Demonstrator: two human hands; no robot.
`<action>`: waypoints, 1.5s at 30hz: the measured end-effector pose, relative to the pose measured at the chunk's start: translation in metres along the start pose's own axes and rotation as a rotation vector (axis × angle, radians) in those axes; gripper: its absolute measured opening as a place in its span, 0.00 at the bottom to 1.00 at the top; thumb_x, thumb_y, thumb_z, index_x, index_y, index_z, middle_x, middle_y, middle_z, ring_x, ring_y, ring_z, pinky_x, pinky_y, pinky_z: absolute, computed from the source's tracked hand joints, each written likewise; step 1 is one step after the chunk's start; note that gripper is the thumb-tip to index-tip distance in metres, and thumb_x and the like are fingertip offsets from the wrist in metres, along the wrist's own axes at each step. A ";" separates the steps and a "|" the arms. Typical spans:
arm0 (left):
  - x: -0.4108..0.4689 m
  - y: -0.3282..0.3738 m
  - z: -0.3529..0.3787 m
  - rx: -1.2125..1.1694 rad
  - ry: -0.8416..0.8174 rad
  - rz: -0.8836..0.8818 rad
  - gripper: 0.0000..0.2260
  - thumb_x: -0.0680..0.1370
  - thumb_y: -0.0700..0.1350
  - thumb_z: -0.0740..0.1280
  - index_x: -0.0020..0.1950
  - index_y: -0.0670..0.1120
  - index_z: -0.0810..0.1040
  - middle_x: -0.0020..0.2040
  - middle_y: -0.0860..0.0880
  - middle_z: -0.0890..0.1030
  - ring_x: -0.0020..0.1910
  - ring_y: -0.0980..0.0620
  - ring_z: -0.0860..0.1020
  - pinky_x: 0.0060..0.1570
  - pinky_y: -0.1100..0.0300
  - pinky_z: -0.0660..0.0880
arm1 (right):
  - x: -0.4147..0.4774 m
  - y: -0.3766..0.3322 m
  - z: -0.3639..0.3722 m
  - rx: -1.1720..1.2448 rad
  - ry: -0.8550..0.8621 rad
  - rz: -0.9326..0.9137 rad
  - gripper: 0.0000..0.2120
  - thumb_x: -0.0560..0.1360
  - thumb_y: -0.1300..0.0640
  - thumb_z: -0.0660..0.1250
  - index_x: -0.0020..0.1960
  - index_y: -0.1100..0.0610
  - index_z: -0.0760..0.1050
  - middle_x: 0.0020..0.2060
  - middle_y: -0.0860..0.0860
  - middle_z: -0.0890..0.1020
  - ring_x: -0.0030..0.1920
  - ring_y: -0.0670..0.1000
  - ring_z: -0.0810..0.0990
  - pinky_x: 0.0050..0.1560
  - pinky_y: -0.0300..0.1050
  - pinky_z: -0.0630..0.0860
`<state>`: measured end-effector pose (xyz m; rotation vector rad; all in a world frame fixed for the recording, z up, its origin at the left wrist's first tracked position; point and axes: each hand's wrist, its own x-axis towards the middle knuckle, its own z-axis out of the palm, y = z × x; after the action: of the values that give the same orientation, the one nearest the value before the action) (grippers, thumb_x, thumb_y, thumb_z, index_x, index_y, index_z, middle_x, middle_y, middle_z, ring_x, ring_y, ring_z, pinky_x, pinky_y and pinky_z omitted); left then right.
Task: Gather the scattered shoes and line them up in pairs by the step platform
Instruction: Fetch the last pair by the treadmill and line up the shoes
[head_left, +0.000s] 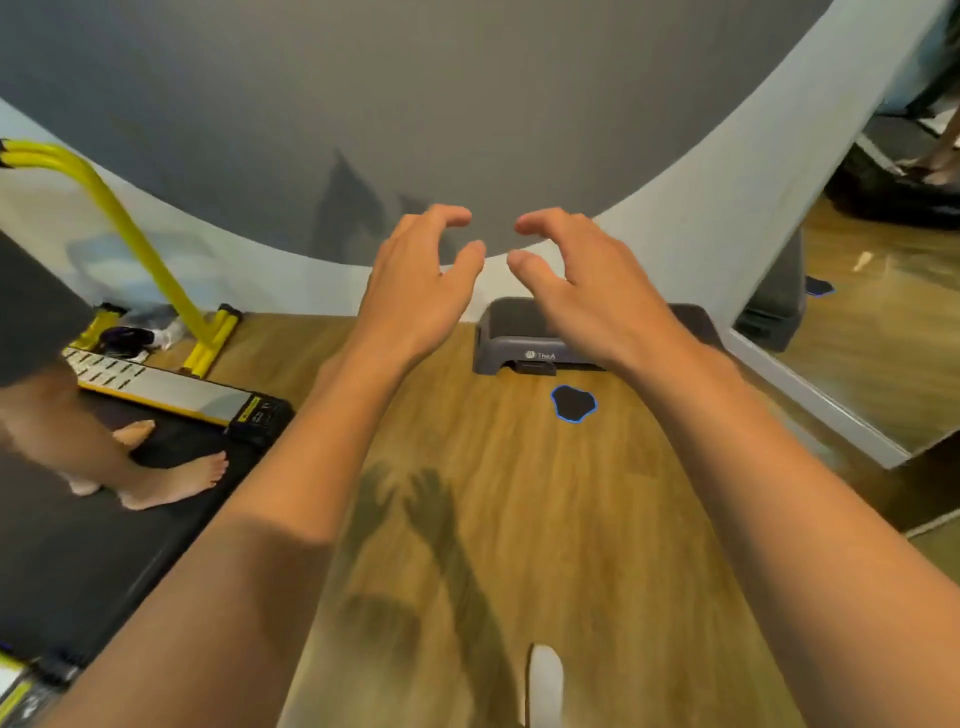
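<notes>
Both my arms reach forward over the wooden floor. My left hand and my right hand hover side by side in the air, fingers loosely curled, holding nothing. Behind and below my right hand, the grey step platform stands against the wall. A white thing, possibly a shoe's tip, shows at the bottom edge. No other shoe is plainly in view.
A black disc with a blue rim lies on the floor before the platform. On the left, a person stands barefoot on a black treadmill with a yellow frame. A mirror leans at the right.
</notes>
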<state>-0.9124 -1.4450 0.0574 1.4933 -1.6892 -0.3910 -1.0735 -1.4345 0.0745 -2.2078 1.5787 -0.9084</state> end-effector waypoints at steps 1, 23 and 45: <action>0.015 -0.012 -0.001 0.018 0.021 -0.013 0.16 0.80 0.52 0.60 0.68 0.53 0.71 0.66 0.53 0.73 0.65 0.53 0.69 0.59 0.60 0.67 | 0.020 0.002 0.011 0.012 -0.018 -0.025 0.19 0.80 0.45 0.56 0.69 0.49 0.68 0.67 0.47 0.72 0.58 0.46 0.73 0.54 0.41 0.66; 0.320 -0.297 -0.081 0.196 0.394 -0.443 0.15 0.81 0.50 0.61 0.67 0.48 0.74 0.66 0.49 0.74 0.62 0.52 0.72 0.59 0.62 0.66 | 0.452 -0.046 0.279 0.207 -0.424 -0.376 0.18 0.80 0.45 0.57 0.68 0.47 0.68 0.67 0.47 0.71 0.64 0.48 0.70 0.56 0.42 0.65; 0.575 -0.645 -0.273 0.282 0.735 -0.848 0.16 0.79 0.52 0.62 0.65 0.51 0.74 0.64 0.48 0.75 0.64 0.50 0.72 0.60 0.57 0.68 | 0.832 -0.244 0.620 0.228 -0.757 -0.770 0.19 0.80 0.48 0.59 0.69 0.52 0.69 0.65 0.53 0.73 0.63 0.54 0.73 0.60 0.46 0.69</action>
<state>-0.2507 -2.0599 -0.0147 2.1767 -0.5011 -0.0009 -0.3283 -2.1937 0.0100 -2.5389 0.2721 -0.2754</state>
